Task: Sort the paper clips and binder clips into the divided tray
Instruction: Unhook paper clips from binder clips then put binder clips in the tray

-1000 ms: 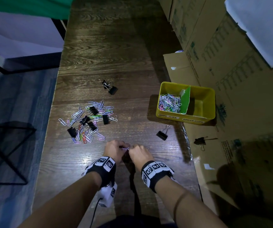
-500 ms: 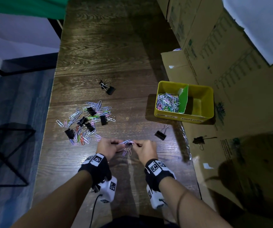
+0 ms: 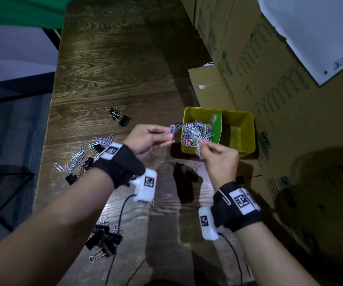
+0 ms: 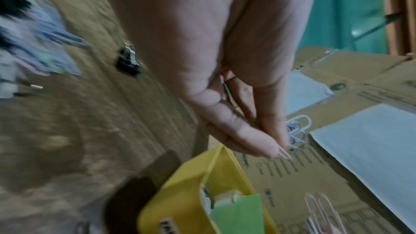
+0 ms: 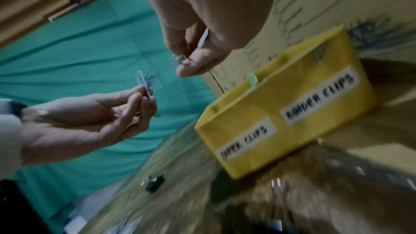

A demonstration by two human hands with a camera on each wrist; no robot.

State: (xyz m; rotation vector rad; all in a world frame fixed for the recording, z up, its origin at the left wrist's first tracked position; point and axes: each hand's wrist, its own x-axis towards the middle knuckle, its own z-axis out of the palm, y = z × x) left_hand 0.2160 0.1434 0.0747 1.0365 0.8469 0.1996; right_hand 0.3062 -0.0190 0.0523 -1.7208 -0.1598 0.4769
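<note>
A yellow divided tray (image 3: 247,129) stands at the table's right, with a green divider (image 3: 217,129). Its left compartment holds a heap of paper clips (image 3: 197,132); its right compartment looks bare. The front labels read paper clips and binder clips (image 5: 319,95). My left hand (image 3: 146,137) pinches a small bunch of paper clips (image 3: 173,129) just left of the tray's rim. My right hand (image 3: 218,155) pinches other paper clips (image 3: 199,147) over the tray's front edge. A mixed pile of clips (image 3: 86,153) lies on the table to the left.
A lone binder clip (image 3: 121,117) lies behind the pile. A cluster of black binder clips (image 3: 104,240) sits near the table's front edge, and another binder clip (image 3: 189,172) lies below the tray. Cardboard boxes (image 3: 290,79) line the right side.
Both hands have lifted from the table near the front and moved forward and right to the tray, each carrying paper clips. The head view has shifted closer.
</note>
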